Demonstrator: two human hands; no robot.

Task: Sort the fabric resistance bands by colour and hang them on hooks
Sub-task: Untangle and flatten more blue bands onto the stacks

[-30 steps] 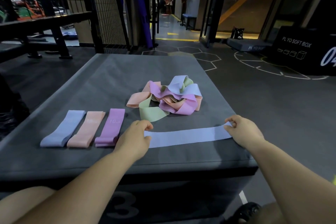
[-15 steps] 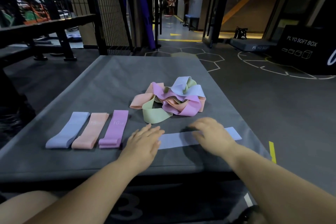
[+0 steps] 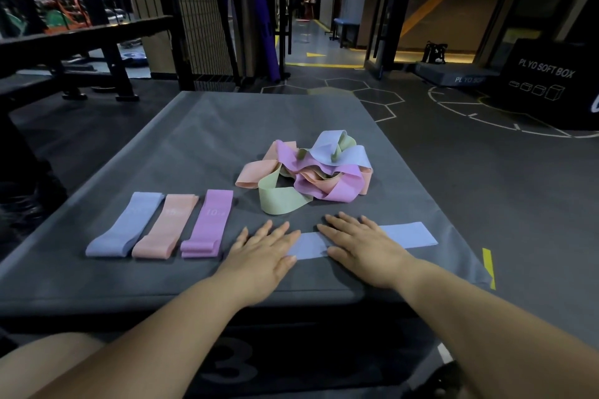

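As my left hand (image 3: pixel 262 253) and right hand (image 3: pixel 359 246) press flat, fingers straight, on the blue band (image 3: pixel 408 234) laid along the box (image 3: pixel 194 126) top's near edge, I advise folding it evenly, edges aligned, to match the folded blue band (image 3: pixel 126 227).

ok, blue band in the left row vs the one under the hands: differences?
Row blue band points away from the person; front blue band runs crosswise. Row blue band is untouched; left hand and right hand rest flat on front blue band. Both pale blue, lying flat.
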